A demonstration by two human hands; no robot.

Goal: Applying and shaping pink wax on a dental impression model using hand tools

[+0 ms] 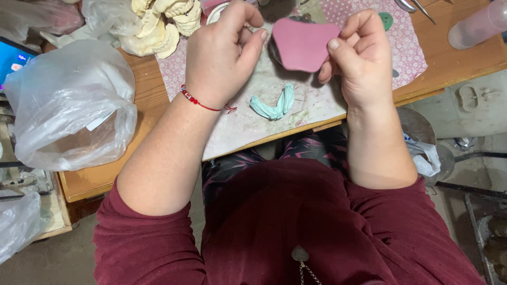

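Note:
My right hand [359,55] pinches the right edge of a flat pink sheet of wax-like material [302,43], holding it up above the work mat. My left hand [224,50] is curled just left of the sheet, fingers bent against the thumb; whether it grips the sheet's left edge is hidden. A red bead bracelet [196,100] circles my left wrist. Below the hands a pale green horseshoe-shaped piece [274,105] lies on the stained mat [248,126].
Cream plaster dental casts [158,26] sit at the back left. A large clear plastic bag [68,105] covers the wooden table's left side. A pink dotted cloth [406,47], metal tools [417,6] and a clear bottle [478,24] lie at the right.

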